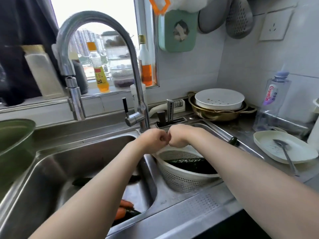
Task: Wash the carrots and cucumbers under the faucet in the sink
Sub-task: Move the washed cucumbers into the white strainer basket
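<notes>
My left hand (153, 138) and my right hand (177, 136) are curled into fists, knuckles touching, over the far rim of a white colander (183, 181) in the small right basin. I see nothing in either hand. Dark green cucumbers (189, 165) lie in the colander. In the left sink basin (51, 169), orange carrots (125, 205) show beside my left forearm, and another dark cucumber (82, 181) lies on the bottom. The curved faucet (96, 18) arches above, with its spout head (76, 104) over the left basin. No water stream is visible.
A green basin (13, 135) sits at the left edge. On the right counter are a cream plate (269, 140) with a spoon, a gold pot (215, 115) holding a white strainer, and a clear bottle (272, 104). A knife rack (170, 111) stands behind the hands.
</notes>
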The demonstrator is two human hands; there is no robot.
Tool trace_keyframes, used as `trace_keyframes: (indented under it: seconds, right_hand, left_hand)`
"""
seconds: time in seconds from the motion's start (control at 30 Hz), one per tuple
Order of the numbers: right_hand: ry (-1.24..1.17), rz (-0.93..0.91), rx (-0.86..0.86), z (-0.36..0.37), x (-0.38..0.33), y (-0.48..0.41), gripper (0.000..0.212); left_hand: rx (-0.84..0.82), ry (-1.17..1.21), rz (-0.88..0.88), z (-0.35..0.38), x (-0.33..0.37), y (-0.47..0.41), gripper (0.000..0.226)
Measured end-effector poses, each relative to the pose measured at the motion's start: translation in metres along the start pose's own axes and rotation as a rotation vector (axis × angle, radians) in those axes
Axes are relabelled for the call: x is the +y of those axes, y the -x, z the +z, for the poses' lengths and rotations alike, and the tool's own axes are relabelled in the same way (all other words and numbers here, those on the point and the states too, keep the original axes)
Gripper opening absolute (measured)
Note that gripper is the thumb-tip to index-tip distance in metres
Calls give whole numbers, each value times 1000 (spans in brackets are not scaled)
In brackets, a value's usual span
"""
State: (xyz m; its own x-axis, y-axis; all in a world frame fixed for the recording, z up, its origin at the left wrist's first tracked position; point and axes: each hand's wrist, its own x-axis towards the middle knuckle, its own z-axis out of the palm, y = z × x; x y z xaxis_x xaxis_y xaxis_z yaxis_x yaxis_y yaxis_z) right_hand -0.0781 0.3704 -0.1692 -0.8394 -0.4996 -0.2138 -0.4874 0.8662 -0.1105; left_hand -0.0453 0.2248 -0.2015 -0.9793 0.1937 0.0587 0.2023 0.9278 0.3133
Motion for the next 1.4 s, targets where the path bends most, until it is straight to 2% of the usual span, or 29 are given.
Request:
trace_keyframes:
  seconds: [0.07, 0.17, 0.27, 0.33, 0.4, 0.5, 0.57, 0.67, 0.8, 0.97, 1.03, 1.13, 1.2, 1.4]
  right_hand:
    - [-70, -55, 94, -4, -36, -6, 17]
    - [-172, -151, 71, 2, -99, -17, 18]
    - [-192, -193, -75, 32, -152, -35, 27]
    - [-108, -211, -192, 63, -175, -52, 30]
    - [15, -220, -262, 93, -187, -69, 29]
    - [74, -193, -302, 134, -192, -92, 25]
    - [83, -173, -270, 156, -194, -103, 32]
    - [52, -168, -230, 177, -198, -109, 53]
    - [159, -196, -304, 188, -202, -113, 40]
    - [98, -233, -301, 160, -204, -101, 25]
    - [-1, -203, -273, 134, -201, -94, 28]
    - [-216, -174, -290, 92, -189, -82, 27]
    - [-235, -192, -281, 65, -178, -70, 26]
    - [-223, -186, -245, 11, -139, -40, 31]
  left_hand:
    - [115, 66, -70, -16, -27, 24, 10]
    - [163, 110, -224, -30, -78, 62, 6]
    - [60, 98, -361, -29, -130, 98, 11]
    - [-43, 124, -430, -19, -158, 117, 9]
    - [-125, 148, -477, -5, -178, 133, 18]
    - [-190, 117, -495, 19, -201, 147, 54]
    - [-271, 133, -522, 27, -212, 153, 67]
    - [-325, 186, -567, 33, -223, 154, 73]
    - [-332, 152, -498, 38, -218, 141, 74]
    - [-324, 90, -471, 35, -214, 136, 81]
    - [-290, 146, -485, 25, -214, 141, 77]
    - [-196, 228, -463, 3, -213, 149, 54]
    - [-168, 290, -433, -11, -208, 152, 40]
    - [-84, 409, -358, -40, -161, 147, 26]
